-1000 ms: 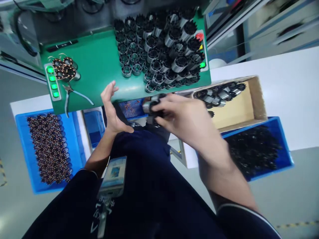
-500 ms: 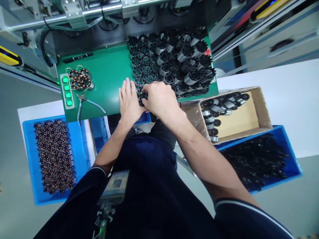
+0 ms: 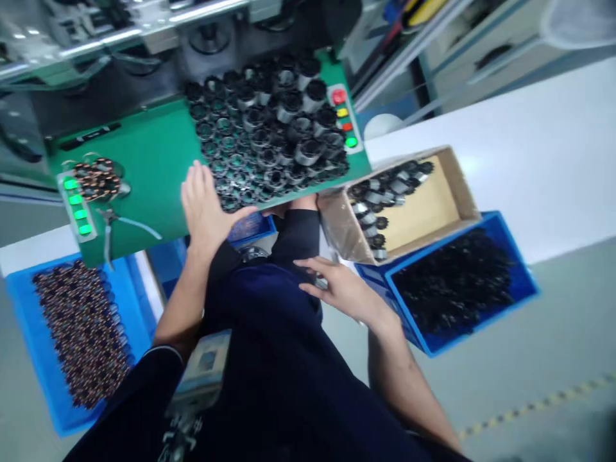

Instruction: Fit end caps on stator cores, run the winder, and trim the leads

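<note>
Factory floor of pale grey, with a yellow-and-black floor marking (image 3: 529, 404) at near right. A long white workbench (image 3: 520, 186) runs behind the seated person's dark navy work clothes (image 3: 269, 359). At far left stands an automated machine with a steel frame (image 3: 120, 25) and a flat green work mat (image 3: 144, 147). Near left is a blue plastic tote (image 3: 52, 410) filled with copper-wound coils (image 3: 81, 333). Near right is a blue plastic tote (image 3: 481, 324) heaped with black toothed parts (image 3: 455, 282), and just beyond it an open cardboard box (image 3: 452, 186) holds loose steel-and-black slotted cylinders (image 3: 385, 189).

On the mat: a dense group of upright steel-and-black slotted cylinders (image 3: 269, 122), a small cluster of copper-wound cylinders (image 3: 96, 181), and blue-handled pliers (image 3: 108, 234).

Left hand (image 3: 205, 215): palm down, fingers spread wide, empty, at the mat's near edge, just beside the upright cylinders. Right hand (image 3: 341, 289): well apart from the mat, over the lap, fingers narrowly curved. A small grey object (image 3: 321, 281) at the fingertips is too blurred to identify; grip cannot be confirmed.
</note>
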`<action>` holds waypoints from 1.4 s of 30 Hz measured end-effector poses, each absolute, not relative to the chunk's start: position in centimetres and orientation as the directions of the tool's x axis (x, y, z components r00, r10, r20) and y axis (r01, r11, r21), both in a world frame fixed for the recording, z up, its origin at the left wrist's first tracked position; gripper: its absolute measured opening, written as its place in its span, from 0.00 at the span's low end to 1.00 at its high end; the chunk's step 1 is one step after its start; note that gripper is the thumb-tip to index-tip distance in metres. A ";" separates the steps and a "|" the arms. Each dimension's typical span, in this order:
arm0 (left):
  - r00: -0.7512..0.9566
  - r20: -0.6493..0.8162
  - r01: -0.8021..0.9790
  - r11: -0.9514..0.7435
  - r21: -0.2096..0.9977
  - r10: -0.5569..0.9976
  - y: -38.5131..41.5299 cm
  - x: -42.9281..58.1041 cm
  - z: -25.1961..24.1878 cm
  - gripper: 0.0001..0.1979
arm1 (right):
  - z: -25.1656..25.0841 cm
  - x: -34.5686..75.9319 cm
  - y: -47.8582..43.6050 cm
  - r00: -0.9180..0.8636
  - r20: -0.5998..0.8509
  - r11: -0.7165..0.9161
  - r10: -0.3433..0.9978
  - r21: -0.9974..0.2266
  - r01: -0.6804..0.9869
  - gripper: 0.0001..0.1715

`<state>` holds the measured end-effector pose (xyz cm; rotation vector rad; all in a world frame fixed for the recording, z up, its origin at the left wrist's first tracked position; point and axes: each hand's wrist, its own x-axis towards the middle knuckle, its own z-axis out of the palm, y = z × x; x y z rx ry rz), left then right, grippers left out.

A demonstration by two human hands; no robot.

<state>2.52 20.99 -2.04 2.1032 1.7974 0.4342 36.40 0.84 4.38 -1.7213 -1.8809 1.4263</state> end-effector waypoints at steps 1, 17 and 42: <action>0.161 0.052 0.866 -0.167 0.472 0.985 20.6 2.1 -1.9 0.87 | 4.0 37.9 -0.1 -0.248 -0.439 -0.188 0.864 -0.736 0.650 0.28; 0.810 -0.031 0.519 -0.693 0.501 0.585 12.3 30.4 -1.3 0.11 | -3.3 54.0 -1.4 0.374 -0.290 -0.473 0.881 -0.554 0.685 0.23; 0.818 -0.136 0.543 -0.671 0.504 0.560 10.8 37.4 -3.5 0.08 | -3.5 51.4 -4.9 0.484 -0.234 -0.527 0.843 -0.539 0.657 0.07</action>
